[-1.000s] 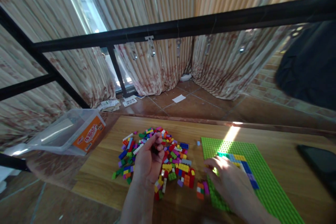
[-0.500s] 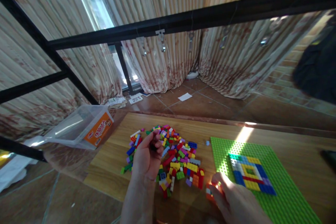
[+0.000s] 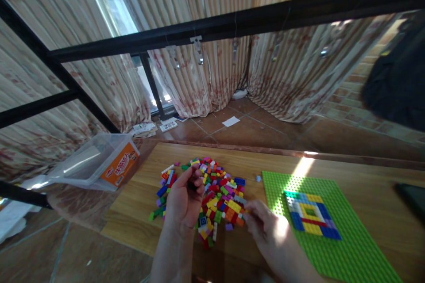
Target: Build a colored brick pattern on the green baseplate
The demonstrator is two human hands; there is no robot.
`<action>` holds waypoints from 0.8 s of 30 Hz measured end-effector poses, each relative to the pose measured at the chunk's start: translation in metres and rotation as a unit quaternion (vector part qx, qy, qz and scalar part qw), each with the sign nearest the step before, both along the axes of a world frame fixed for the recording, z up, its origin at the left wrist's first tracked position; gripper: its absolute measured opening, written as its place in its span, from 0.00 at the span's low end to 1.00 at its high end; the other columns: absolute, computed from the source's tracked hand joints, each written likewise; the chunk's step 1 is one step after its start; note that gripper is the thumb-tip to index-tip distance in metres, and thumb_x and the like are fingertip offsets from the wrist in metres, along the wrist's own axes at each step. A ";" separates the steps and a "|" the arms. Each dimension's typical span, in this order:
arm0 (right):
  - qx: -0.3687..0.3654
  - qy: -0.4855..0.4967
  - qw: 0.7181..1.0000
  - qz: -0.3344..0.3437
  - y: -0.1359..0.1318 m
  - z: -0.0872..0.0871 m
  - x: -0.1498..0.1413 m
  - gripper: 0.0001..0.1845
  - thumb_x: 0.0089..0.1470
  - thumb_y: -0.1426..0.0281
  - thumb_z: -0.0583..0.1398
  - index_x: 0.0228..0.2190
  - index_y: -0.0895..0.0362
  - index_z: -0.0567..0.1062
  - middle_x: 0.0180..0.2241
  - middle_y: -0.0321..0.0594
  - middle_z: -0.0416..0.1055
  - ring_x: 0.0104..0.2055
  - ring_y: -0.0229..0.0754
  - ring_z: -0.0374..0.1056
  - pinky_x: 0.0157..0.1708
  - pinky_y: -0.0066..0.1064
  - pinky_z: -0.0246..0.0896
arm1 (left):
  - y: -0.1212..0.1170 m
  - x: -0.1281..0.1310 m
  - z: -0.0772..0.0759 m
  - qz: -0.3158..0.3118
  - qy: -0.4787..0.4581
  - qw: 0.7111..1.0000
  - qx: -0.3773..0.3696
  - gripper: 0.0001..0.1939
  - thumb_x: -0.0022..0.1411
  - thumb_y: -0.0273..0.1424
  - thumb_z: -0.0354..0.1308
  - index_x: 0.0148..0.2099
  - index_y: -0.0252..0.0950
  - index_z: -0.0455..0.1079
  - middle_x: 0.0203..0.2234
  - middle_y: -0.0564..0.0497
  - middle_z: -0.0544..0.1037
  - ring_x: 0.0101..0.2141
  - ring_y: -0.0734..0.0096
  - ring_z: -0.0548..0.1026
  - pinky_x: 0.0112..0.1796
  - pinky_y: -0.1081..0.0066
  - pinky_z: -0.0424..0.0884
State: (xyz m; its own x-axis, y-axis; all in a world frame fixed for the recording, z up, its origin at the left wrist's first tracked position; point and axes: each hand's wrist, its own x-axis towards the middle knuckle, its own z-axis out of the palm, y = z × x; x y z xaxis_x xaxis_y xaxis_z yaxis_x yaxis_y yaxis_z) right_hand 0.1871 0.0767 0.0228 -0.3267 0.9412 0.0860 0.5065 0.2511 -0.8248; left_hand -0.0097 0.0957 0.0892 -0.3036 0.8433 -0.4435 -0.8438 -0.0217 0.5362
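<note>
A heap of small coloured bricks (image 3: pixel 215 190) lies on the wooden table (image 3: pixel 358 185). My left hand (image 3: pixel 183 201) hovers over the heap's left side, fingers curled and pinched on something I cannot make out. My right hand (image 3: pixel 265 230) reaches into the heap's right edge, fingertips together among the bricks. To the right lies a green baseplate (image 3: pixel 348 247) bearing a flat square pattern of bricks (image 3: pixel 310 214) in blue, yellow, white and red.
A clear plastic tub with an orange label (image 3: pixel 99 166) stands tilted at the table's left corner. A black bar (image 3: pixel 232 26) crosses overhead. A dark flat object (image 3: pixel 411 196) lies at the right edge. Curtains and a tiled floor with papers lie behind.
My right hand left the baseplate, dropped to the table's front edge, then moved left into the brick heap. My left hand stayed closed over the heap.
</note>
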 end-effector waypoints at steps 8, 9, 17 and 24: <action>0.089 0.020 0.996 0.000 0.002 0.005 0.004 0.10 0.57 0.68 0.54 0.38 0.53 0.74 0.32 0.40 0.76 0.30 0.40 0.73 0.27 0.28 0.68 | 0.000 -0.001 0.000 0.005 -0.002 1.000 0.005 0.06 0.59 0.21 0.52 0.36 0.28 0.71 0.22 0.52 0.69 0.18 0.83 0.62 0.15 0.83 0.57; 0.113 0.004 0.993 0.026 -0.001 0.006 0.002 0.10 0.58 0.69 0.53 0.36 0.52 0.74 0.32 0.39 0.75 0.31 0.40 0.72 0.27 0.27 0.67 | 0.000 -0.001 0.000 0.006 -0.002 1.000 0.005 0.06 0.59 0.22 0.52 0.35 0.28 0.71 0.22 0.52 0.69 0.18 0.83 0.62 0.15 0.83 0.57; 0.231 -0.198 0.950 0.065 -0.016 -0.005 -0.029 0.08 0.54 0.76 0.57 0.30 0.52 0.75 0.32 0.38 0.71 0.34 0.41 0.69 0.32 0.29 0.62 | -0.001 0.000 0.002 -0.003 0.009 1.000 0.006 0.08 0.60 0.21 0.50 0.36 0.28 0.70 0.23 0.52 0.67 0.18 0.83 0.62 0.16 0.83 0.58; 0.255 -0.224 0.939 0.048 -0.017 -0.012 -0.033 0.06 0.53 0.77 0.58 0.28 0.54 0.71 0.32 0.36 0.70 0.34 0.41 0.67 0.33 0.30 0.58 | 0.001 0.003 0.002 -0.018 0.021 1.000 0.001 0.08 0.60 0.19 0.49 0.37 0.27 0.70 0.24 0.52 0.67 0.19 0.83 0.62 0.16 0.83 0.58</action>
State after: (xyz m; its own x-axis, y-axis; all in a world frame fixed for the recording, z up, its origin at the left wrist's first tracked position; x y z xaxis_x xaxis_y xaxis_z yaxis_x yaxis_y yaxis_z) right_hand 0.1541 0.0595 0.0105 -0.5191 0.7796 0.3505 0.7291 0.6178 -0.2944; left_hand -0.0066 0.0963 0.0915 -0.2923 0.8545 -0.4294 -0.8206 0.0065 0.5715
